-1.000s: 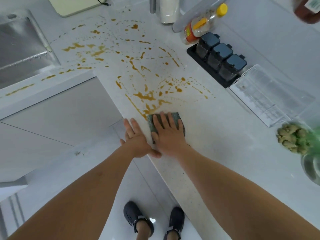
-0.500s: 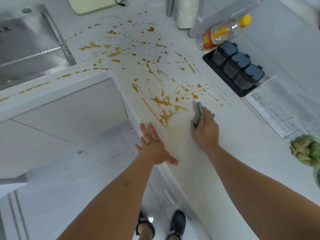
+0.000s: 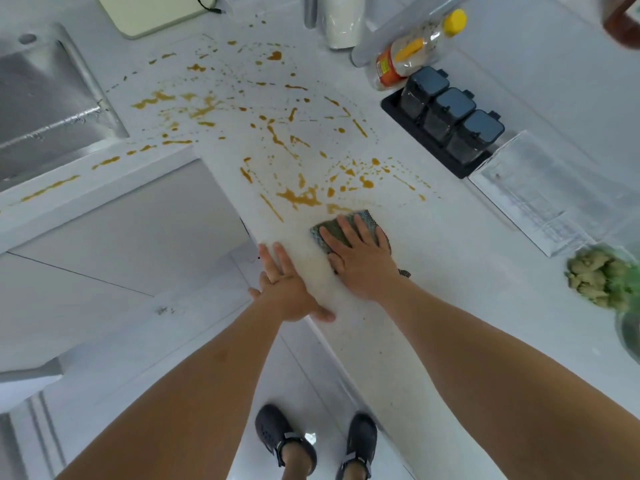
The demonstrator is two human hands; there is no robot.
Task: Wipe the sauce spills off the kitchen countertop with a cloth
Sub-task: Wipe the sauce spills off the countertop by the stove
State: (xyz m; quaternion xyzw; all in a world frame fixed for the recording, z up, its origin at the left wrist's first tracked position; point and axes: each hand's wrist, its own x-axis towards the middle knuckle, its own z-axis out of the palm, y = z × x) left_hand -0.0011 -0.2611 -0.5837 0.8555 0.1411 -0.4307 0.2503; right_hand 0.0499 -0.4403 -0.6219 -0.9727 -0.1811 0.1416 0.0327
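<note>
Brown sauce splatters point(image 3: 301, 197) cover the white countertop point(image 3: 433, 271) from the sink edge to the middle. My right hand point(image 3: 360, 261) lies flat on a grey-green cloth point(image 3: 332, 226), pressing it to the counter just below the largest splatter. The cloth's far edge touches the sauce. My left hand point(image 3: 291, 289) rests at the counter's front edge, fingers spread, holding nothing.
A steel sink point(image 3: 45, 102) is at the left. Along the right stand a black rack of three lidded jars point(image 3: 450, 119), a lying bottle with a yellow cap point(image 3: 412, 53), a clear tray point(image 3: 547, 188) and a bowl of greenish lumps point(image 3: 602, 278). A white cup point(image 3: 341, 22) stands at the back.
My right hand swept the cloth right and away to the splatter's right side, then came back left and now lies flat on it. The left hand stayed at the counter edge.
</note>
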